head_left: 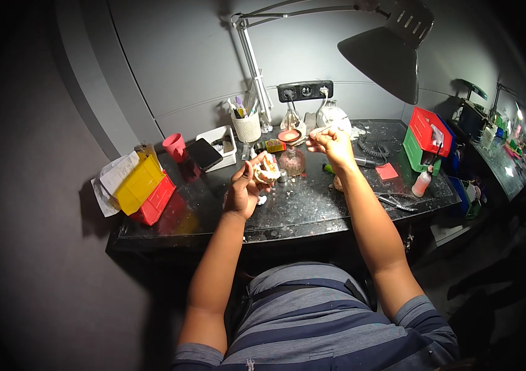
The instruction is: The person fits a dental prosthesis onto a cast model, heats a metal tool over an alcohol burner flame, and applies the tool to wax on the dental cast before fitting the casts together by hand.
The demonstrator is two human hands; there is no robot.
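Observation:
My left hand [242,193] is closed around a cream-coloured dental model [267,174] with orange-pink material on it, held up over the desk. Farther right, my right hand [332,147] is raised with its fingers pinched on what looks like a thin tool, mostly hidden by the fingers. Its fingertips are beside a small round dark-rimmed dish [289,135] of pink material. Below that dish stands a squat glass burner [292,162]; whether the dish rests on it I cannot tell. A small metal cylinder [282,177] is next to the model.
Yellow [139,185] and red bins with papers stand at the left. A pink cup [175,147], white tray [218,139] and pen holder [246,127] line the back. At the right are stacked bins [424,139], a small bottle [421,183] and pliers [397,203]. A lamp [390,55] hangs overhead.

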